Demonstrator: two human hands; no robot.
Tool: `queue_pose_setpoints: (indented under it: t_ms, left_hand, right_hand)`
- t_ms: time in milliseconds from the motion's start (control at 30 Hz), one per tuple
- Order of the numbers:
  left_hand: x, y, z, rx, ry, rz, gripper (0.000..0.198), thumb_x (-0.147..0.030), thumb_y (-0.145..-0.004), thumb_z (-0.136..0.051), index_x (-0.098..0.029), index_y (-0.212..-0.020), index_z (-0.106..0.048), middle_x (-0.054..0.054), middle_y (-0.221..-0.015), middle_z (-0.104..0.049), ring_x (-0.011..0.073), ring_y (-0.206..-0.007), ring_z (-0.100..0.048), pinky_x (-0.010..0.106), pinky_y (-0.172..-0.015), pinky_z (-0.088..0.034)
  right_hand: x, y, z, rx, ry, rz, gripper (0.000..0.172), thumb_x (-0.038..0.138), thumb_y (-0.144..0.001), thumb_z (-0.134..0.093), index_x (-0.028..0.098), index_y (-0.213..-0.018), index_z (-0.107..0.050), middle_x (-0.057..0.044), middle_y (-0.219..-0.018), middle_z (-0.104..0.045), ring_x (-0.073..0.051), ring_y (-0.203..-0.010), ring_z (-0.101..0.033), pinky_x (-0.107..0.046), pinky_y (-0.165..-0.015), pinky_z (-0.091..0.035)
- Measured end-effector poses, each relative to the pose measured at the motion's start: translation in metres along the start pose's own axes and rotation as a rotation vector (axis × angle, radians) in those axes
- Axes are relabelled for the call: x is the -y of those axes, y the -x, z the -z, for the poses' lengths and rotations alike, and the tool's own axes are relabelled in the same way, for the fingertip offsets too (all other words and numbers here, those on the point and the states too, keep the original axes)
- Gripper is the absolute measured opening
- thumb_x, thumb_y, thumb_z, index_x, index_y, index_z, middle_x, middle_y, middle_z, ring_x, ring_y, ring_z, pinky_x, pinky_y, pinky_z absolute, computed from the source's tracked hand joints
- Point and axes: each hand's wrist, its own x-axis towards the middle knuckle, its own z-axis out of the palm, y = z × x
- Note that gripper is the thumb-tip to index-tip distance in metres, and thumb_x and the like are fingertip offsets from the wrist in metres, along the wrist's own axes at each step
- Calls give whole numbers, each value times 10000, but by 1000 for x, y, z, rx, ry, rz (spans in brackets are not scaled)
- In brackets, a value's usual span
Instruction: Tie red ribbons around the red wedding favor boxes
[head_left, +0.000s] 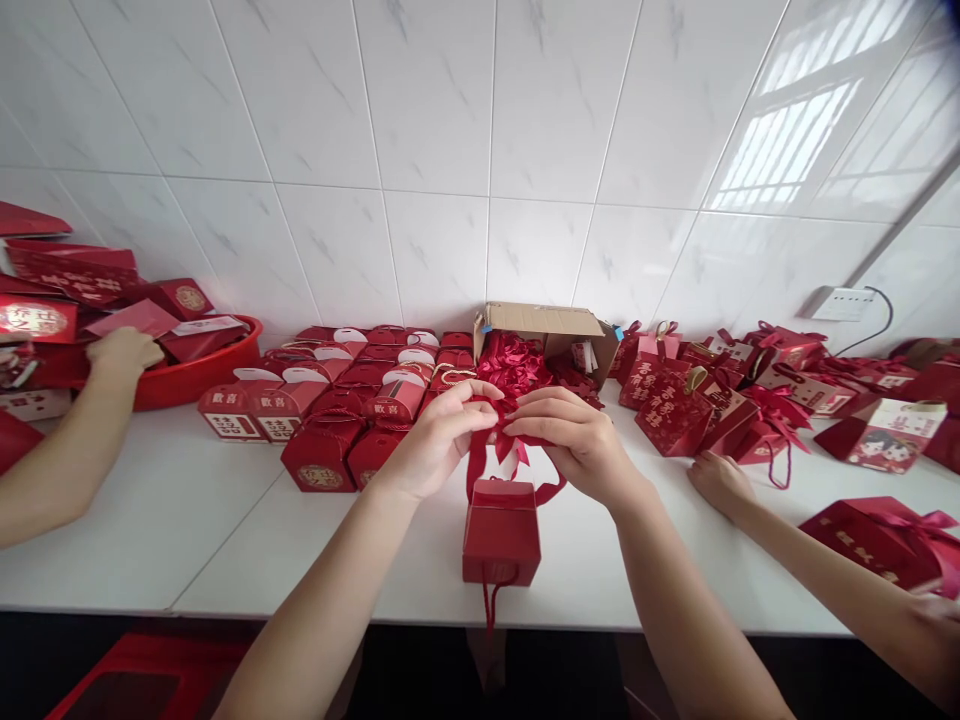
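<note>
Both of my hands meet above a small red gift box [501,545] that stands near the table's front edge. My left hand [446,435] pinches a red ribbon [478,462] from the left. From the right, my right hand [574,440] has its fingers closed on the same ribbon, and loose ends hang down on both sides. A dark red cord handle [491,595] droops over the box's front. Just behind my hands, a pile of red ribbon bows [514,362] fills an open cardboard box [547,318]. My fingers partly cover the part of the ribbon they grip.
Rows of red gift boxes [322,455] stand to the left. A red basin [244,345] heaped with boxes is farther left, with a co-worker's arm [82,450] across it. Finished-looking boxes [671,410] crowd the right, near another person's hand [721,485]. A power strip [838,303] is on the wall.
</note>
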Motion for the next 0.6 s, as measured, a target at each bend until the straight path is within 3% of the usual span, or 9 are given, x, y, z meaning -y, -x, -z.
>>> queue_pose_setpoints:
  t_ms: [167, 233, 333, 400, 467, 600]
  left_hand:
    - [2, 1, 1, 33, 18, -72, 220, -297, -829, -630, -184, -1014, -668, 17, -801, -662, 147, -742, -632, 270, -711, -511]
    - [5, 5, -1, 0, -154, -196, 319, -347, -866, -599, -196, -1143, -645, 27, -810, -669, 161, -768, -635, 285, -736, -515]
    - [11, 11, -1, -144, -593, -515, 405, -304, -890, -585, -217, -1285, -566, 28, -850, -675, 161, -791, -633, 292, -777, -509]
    - [15, 13, 3, -252, -851, -738, 412, -239, -863, -626, -218, -1271, -575, 9, -803, -649, 148, -756, -616, 291, -790, -507]
    - [20, 16, 13, -337, -1007, -861, 394, -202, -836, -660, -216, -1225, -603, -20, -730, -584, 131, -697, -580, 281, -771, -507]
    - [35, 35, 50, -483, -1169, -800, 377, -196, -845, -649, -221, -1217, -596, -36, -708, -524, 116, -664, -551, 253, -738, -504]
  right_hand:
    - [-6, 5, -3, -38, 66, 41, 342, 73, -930, -481, 251, -1127, -697, -74, -1042, -728, -235, -1097, -616, -432, -912, -547]
    - [-7, 9, -6, -71, 48, 25, 378, 51, -910, -501, 255, -1175, -677, -80, -1105, -716, -241, -1149, -596, -447, -956, -527]
    - [-5, 18, -11, -184, 0, -36, 391, 46, -890, -535, 262, -1184, -675, -86, -1172, -693, -244, -1153, -601, -448, -982, -501]
    - [-1, 28, -15, -299, -42, -139, 340, 76, -892, -552, 269, -1130, -699, -75, -1132, -705, -234, -1088, -634, -414, -932, -519]
    - [3, 46, -18, -408, -72, -306, 259, 123, -901, -561, 265, -1047, -720, -56, -1014, -726, -214, -971, -664, -362, -837, -536]
    - [6, 104, -20, -521, -108, -709, 129, 265, -889, -598, 231, -890, -723, -33, -811, -715, -193, -776, -662, -302, -700, -525]
